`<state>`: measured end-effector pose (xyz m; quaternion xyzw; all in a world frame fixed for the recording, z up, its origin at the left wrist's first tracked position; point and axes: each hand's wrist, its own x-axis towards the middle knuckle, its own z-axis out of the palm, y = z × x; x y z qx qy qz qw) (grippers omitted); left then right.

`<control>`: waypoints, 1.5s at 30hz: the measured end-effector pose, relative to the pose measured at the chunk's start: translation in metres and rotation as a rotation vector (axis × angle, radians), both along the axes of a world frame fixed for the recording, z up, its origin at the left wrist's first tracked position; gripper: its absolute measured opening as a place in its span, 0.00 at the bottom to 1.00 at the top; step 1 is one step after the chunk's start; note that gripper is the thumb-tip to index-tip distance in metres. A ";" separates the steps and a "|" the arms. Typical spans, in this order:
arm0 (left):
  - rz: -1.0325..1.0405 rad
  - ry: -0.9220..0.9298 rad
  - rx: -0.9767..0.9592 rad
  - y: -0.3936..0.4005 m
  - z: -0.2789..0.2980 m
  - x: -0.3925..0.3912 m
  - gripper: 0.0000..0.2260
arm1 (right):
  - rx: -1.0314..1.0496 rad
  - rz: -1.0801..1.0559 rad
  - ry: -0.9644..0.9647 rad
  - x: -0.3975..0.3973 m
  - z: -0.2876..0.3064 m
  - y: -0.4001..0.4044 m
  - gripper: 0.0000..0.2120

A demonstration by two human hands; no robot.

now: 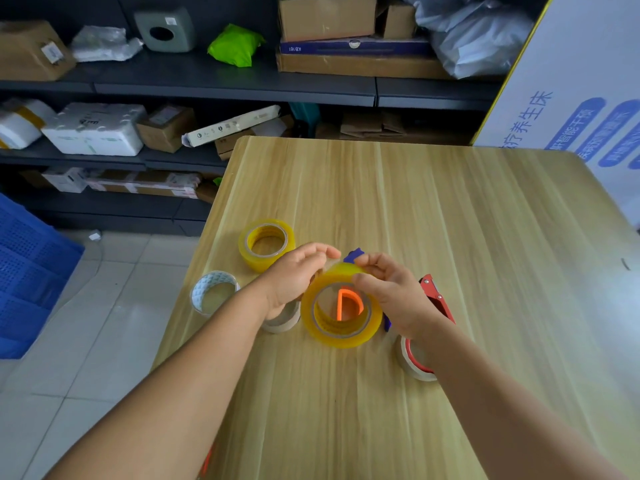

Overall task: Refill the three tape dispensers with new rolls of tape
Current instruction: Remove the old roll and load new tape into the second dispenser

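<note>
both hands are working a yellow tape roll (341, 308) seated on a blue dispenser (354, 255) with an orange hub (348, 304): right hand (391, 292) is pinching its top edge, left hand (294, 278) is lying relaxed against its side. a second yellow roll (266, 243), a white roll (214, 292) and a red dispenser (434, 297) are lying nearby on the wooden table (415, 202).

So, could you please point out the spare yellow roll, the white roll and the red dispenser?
Yellow roll (266, 244): head view, top rim.
White roll (214, 293): head view, top rim.
Red dispenser (437, 298): head view, handle.
</note>
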<state>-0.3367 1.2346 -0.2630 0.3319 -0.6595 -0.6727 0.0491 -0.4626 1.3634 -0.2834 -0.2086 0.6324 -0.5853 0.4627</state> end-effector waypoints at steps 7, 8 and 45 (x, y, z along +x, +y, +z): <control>-0.251 -0.024 -0.046 -0.014 0.018 0.012 0.20 | -0.024 0.013 -0.126 -0.008 0.003 -0.003 0.05; -0.271 -0.020 -0.061 -0.015 0.020 0.013 0.20 | -0.030 0.017 -0.151 -0.009 0.002 -0.004 0.05; 0.051 -0.582 -0.019 -0.014 -0.038 -0.024 0.17 | 0.553 0.056 0.801 0.007 -0.034 0.003 0.20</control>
